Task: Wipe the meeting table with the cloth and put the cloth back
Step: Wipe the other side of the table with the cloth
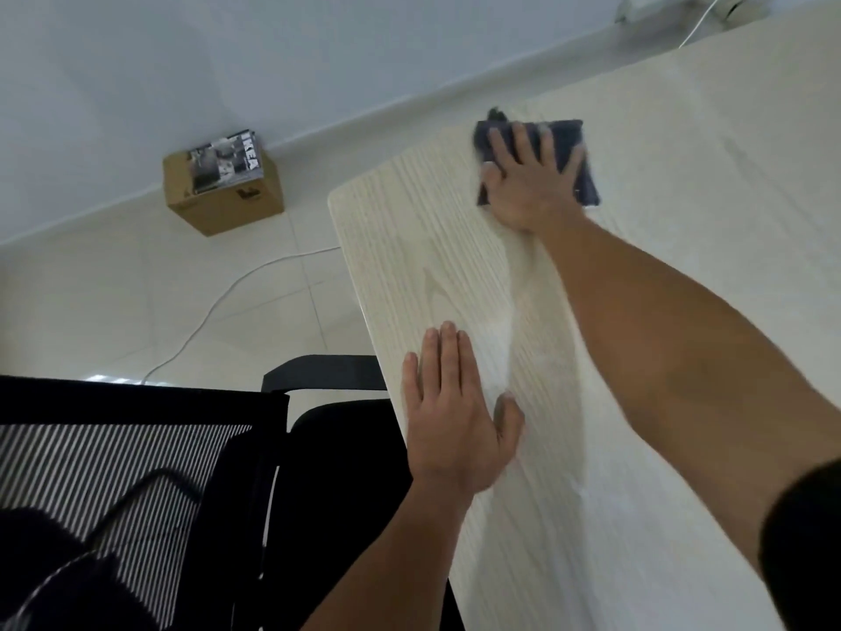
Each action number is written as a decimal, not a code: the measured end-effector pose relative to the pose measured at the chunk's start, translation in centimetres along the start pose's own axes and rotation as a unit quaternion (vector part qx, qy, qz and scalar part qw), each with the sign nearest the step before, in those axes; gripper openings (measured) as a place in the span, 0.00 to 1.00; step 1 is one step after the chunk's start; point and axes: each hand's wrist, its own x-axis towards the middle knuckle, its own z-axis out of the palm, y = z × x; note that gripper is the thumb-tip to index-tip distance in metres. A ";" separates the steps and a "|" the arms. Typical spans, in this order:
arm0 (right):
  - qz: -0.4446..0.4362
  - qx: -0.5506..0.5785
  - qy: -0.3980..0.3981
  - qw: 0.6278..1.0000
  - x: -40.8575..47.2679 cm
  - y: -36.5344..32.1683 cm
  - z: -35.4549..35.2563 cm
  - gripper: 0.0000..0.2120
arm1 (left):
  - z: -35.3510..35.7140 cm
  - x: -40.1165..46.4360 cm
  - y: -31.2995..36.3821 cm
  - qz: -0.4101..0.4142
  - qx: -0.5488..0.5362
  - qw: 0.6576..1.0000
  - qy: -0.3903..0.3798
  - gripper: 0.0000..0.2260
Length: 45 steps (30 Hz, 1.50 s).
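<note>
Cloth (569, 143) on table (660, 311); chair (136, 471) left.

Brown cardboard box (225, 193) topped with magazines (226, 160) on pale tiled floor (113, 289); white cable (218, 307); black mesh-backed chair (136, 471).

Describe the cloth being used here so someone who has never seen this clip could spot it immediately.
Start at the pale wood-grain meeting table on the right, then follow the outstretched right hand toward the table's far corner. Flat under its spread fingers lies the dark navy folded cloth. It is the only dark thing on the light tabletop; the left hand rests bare nearer the edge.
</note>
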 end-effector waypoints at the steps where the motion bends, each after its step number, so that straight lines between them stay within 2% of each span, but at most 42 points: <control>1: -0.018 -0.003 -0.004 1.000 0.4 -2.3 0.5 0.29 | 0.0 0.0 0.0 0.004 0.001 1.000 0.004 0.37; 3: -0.103 -0.029 -0.008 0.994 -0.6 -6.0 1.7 0.28 | 0.0 0.2 -0.2 0.006 0.007 1.000 0.008 0.37; 5: -0.217 -0.054 -0.025 0.974 -3.6 -7.1 2.8 0.27 | 0.1 0.2 -0.3 -0.002 0.011 1.000 -0.005 0.38; 8: -0.362 -0.093 -0.054 0.926 -9.3 -2.5 3.7 0.26 | 0.0 -0.1 -0.1 -0.019 0.001 1.000 -0.003 0.40; 10: -0.386 -0.115 -0.053 0.914 -11.7 3.3 3.5 0.26 | 0.1 0.0 -0.1 -0.017 -0.005 1.000 0.006 0.40; 12: -0.310 -0.132 -0.018 0.942 -11.4 9.2 2.1 0.27 | 0.1 0.2 0.0 -0.013 -0.003 1.000 0.005 0.39; 14: -0.127 -0.092 0.013 0.988 -9.2 12.4 0.1 0.28 | 0.2 0.2 0.0 -0.011 0.001 1.000 0.000 0.38; 16: 0.030 -0.026 0.015 0.999 -6.4 11.3 -1.0 0.29 | 0.3 0.1 -0.1 -0.009 0.009 1.000 0.000 0.38; 17: 0.061 -0.009 0.017 0.998 -5.6 9.4 -1.0 0.29 | 0.3 0.1 -0.2 -0.009 0.014 1.000 0.001 0.38; 19: 0.035 -0.012 0.014 0.999 -5.7 5.4 0.2 0.29 | 0.3 0.0 -0.2 -0.010 0.017 1.000 0.003 0.38; 22: -0.098 -0.036 0.017 0.994 -10.0 1.3 2.8 0.28 | 0.3 0.2 -0.3 -0.016 0.014 1.000 0.000 0.37; 25: -0.237 -0.071 -0.009 0.969 -17.4 4.0 4.2 0.27 | 0.3 0.1 -0.4 -0.018 0.018 1.000 0.006 0.38; 27: -0.267 -0.090 -0.018 0.959 -21.5 9.0 4.2 0.26 | 0.4 0.0 -0.1 -0.016 0.016 1.000 0.010 0.38; 29: -0.178 -0.082 0.007 0.981 -22.3 14.0 3.2 0.26 | 0.4 0.1 -0.1 -0.016 0.013 1.000 0.007 0.38; 31: -0.004 -0.045 0.040 0.998 -20.1 16.1 1.5 0.27 | 0.4 0.1 0.0 -0.014 0.009 1.000 0.002 0.38; 33: 0.125 0.014 0.046 0.991 -17.0 14.4 0.8 0.28 | 0.4 -0.1 0.0 -0.011 0.009 1.000 0.004 0.38; 34: 0.138 0.026 0.043 0.989 -15.5 12.0 0.8 0.28 | 0.4 0.1 -0.2 -0.017 0.005 1.000 0.003 0.38; 36: 0.087 0.020 0.038 0.995 -14.9 7.1 2.3 0.28 | 0.2 0.3 -0.5 -0.024 0.001 1.000 0.002 0.37; 38: -0.008 -0.001 0.040 0.999 -18.1 3.8 4.2 0.27 | 0.2 0.2 -0.2 -0.018 -0.012 1.000 0.015 0.37; 41: -0.126 -0.029 0.008 0.992 -27.2 4.0 6.8 0.27 | 0.0 0.0 -0.2 -0.003 -0.024 0.999 0.030 0.37; 43: -0.134 -0.036 0.000 0.990 -33.4 7.5 7.4 0.26 | -0.1 -0.4 -0.1 0.012 -0.022 0.999 0.041 0.35; 45: -0.059 -0.031 0.023 0.998 -35.5 12.1 6.7 0.26 | -0.1 -0.4 -0.1 0.025 -0.028 0.998 0.054 0.33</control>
